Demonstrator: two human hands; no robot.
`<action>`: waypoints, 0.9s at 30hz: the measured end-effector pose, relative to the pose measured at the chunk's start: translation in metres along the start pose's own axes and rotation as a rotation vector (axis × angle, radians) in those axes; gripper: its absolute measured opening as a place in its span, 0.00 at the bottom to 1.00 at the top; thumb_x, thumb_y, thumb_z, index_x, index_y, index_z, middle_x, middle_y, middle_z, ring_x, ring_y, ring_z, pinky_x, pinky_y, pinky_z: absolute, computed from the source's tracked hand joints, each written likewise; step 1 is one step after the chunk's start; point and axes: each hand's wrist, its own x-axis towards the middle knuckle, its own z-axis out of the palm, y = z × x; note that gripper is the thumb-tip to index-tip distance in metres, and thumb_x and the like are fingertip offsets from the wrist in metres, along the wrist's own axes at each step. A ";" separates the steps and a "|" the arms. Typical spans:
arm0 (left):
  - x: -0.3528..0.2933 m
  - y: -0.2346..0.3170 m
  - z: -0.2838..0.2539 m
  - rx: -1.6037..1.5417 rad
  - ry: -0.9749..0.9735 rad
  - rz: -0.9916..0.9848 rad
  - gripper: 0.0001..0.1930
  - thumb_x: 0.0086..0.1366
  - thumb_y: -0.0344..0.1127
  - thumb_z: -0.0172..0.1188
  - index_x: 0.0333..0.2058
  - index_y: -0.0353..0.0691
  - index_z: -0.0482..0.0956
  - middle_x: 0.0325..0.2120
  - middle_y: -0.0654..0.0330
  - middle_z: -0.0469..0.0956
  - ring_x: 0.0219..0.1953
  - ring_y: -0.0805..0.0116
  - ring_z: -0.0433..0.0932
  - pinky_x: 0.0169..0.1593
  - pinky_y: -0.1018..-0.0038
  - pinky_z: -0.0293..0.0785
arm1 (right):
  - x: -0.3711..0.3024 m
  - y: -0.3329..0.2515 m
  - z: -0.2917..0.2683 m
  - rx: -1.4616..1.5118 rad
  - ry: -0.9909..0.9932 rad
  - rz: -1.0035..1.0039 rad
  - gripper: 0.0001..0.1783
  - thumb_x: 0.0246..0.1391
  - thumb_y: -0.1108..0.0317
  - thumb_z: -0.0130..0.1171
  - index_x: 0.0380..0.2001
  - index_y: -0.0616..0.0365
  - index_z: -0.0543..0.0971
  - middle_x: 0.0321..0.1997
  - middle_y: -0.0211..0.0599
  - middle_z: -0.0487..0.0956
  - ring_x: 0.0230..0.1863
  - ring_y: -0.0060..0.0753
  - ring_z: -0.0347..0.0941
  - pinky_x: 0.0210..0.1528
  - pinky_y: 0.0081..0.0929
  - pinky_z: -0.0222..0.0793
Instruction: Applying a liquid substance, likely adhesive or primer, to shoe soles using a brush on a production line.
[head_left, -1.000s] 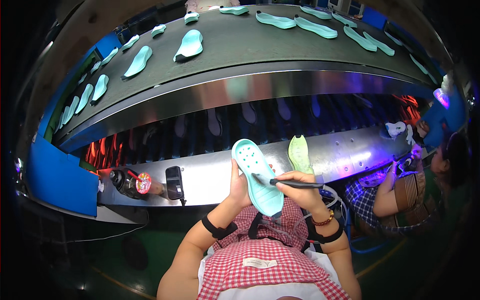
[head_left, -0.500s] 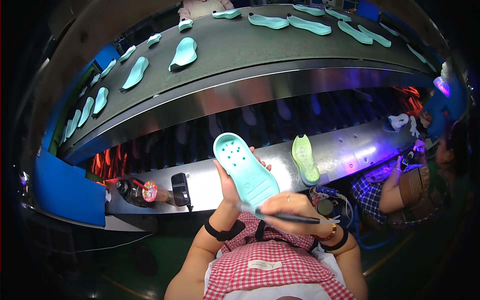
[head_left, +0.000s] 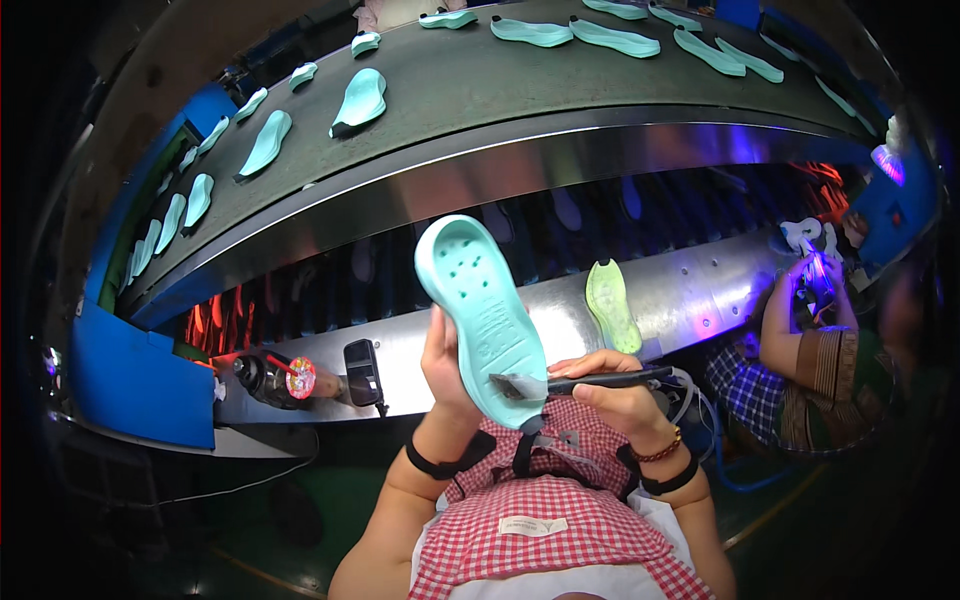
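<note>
My left hand (head_left: 446,372) is wrapped around the side of a turquoise shoe sole (head_left: 490,320), holding it tilted up above the metal ledge. Small holes dot its far, wider end, and grooves cross its middle. My right hand (head_left: 622,402) grips a flat brush (head_left: 618,380) by its dark handle. The bristles lie against the near end of the sole, where a dark tab sticks out at the tip. On the ledge beyond my right hand rests a yellow-green sole (head_left: 612,308); my arm and hand do not touch it.
A steel ledge (head_left: 690,290) runs across in front of me, with a phone-like black device (head_left: 362,374), a dark bottle (head_left: 262,378) and a lidded cup (head_left: 300,380) at left. Behind it, a conveyor belt (head_left: 450,85) carries several turquoise soles. A co-worker (head_left: 800,350) sits at right.
The turquoise sole has been raised and turned more toward upright. The brush has moved from the sole's near edge onto its face. Soles on the belt have shifted slightly left.
</note>
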 end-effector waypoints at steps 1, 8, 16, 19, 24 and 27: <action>-0.004 -0.006 0.000 0.105 0.033 -0.023 0.36 0.60 0.63 0.31 0.54 0.38 0.60 0.47 0.52 0.69 0.50 0.53 0.68 0.56 0.53 0.60 | 0.000 0.003 0.006 0.235 0.087 0.084 0.10 0.46 0.79 0.56 0.35 0.66 0.75 0.39 0.46 0.76 0.45 0.36 0.72 0.47 0.26 0.68; -0.010 -0.022 -0.004 -0.064 0.020 -0.036 0.30 0.62 0.55 0.31 0.56 0.39 0.57 0.51 0.50 0.64 0.51 0.52 0.66 0.56 0.49 0.57 | -0.010 0.004 0.024 -0.247 0.018 -0.121 0.10 0.47 0.80 0.55 0.36 0.66 0.75 0.34 0.39 0.77 0.32 0.17 0.71 0.34 0.14 0.67; 0.003 -0.026 -0.009 -0.295 -0.069 -0.060 0.29 0.61 0.54 0.37 0.54 0.41 0.61 0.50 0.51 0.66 0.50 0.52 0.68 0.55 0.49 0.58 | 0.000 -0.002 0.016 -0.422 -0.139 -0.230 0.09 0.43 0.78 0.58 0.33 0.65 0.77 0.32 0.41 0.78 0.33 0.23 0.75 0.34 0.16 0.69; 0.004 -0.020 -0.002 -0.149 -0.043 -0.031 0.29 0.61 0.55 0.38 0.54 0.41 0.62 0.50 0.51 0.67 0.50 0.52 0.68 0.54 0.49 0.59 | 0.004 -0.026 0.005 -0.448 0.048 -0.085 0.10 0.43 0.78 0.59 0.32 0.65 0.77 0.33 0.42 0.79 0.34 0.29 0.76 0.37 0.20 0.70; 0.008 -0.019 -0.009 -0.044 -0.100 -0.058 0.31 0.60 0.54 0.39 0.53 0.35 0.61 0.48 0.47 0.68 0.47 0.48 0.70 0.52 0.51 0.63 | 0.010 -0.029 0.004 -0.592 -0.166 -0.191 0.11 0.40 0.76 0.60 0.32 0.64 0.78 0.31 0.41 0.79 0.33 0.30 0.76 0.37 0.21 0.70; 0.013 -0.014 -0.003 -0.152 -0.099 -0.095 0.30 0.60 0.54 0.39 0.53 0.35 0.62 0.48 0.47 0.68 0.47 0.48 0.70 0.52 0.50 0.62 | 0.007 -0.024 0.006 -0.676 -0.142 -0.279 0.10 0.39 0.77 0.61 0.30 0.63 0.77 0.31 0.42 0.79 0.33 0.33 0.76 0.37 0.23 0.71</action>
